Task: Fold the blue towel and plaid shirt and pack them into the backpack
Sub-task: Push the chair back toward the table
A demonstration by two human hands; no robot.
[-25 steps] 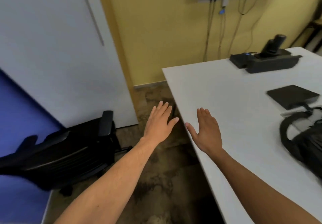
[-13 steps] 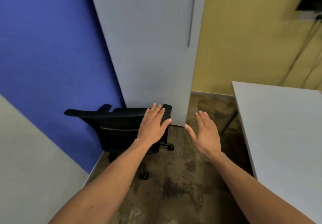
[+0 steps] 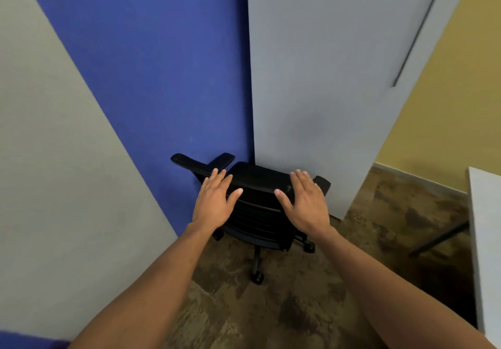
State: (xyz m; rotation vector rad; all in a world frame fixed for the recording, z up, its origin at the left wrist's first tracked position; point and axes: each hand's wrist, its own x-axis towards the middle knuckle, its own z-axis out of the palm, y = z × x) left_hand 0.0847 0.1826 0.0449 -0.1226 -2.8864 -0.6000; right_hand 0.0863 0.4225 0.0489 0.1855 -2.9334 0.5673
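No blue towel, plaid shirt or backpack is in view. My left hand (image 3: pixel 215 202) and my right hand (image 3: pixel 306 202) are both stretched forward, palms down, fingers straight and together, holding nothing. They hover in front of a black office chair (image 3: pixel 260 213), one on each side of its backrest top; whether they touch it cannot be told.
The chair stands in a corner between a blue wall panel (image 3: pixel 168 77) and a grey door (image 3: pixel 339 77). A beige panel (image 3: pixel 54 186) fills the left. The white table's edge (image 3: pixel 485 240) shows at far right over a mottled brown floor (image 3: pixel 298 308).
My view has swung left, away from the table and backpack, toward the corner with the chair. Both hands stay flat and empty and have spread slightly apart.
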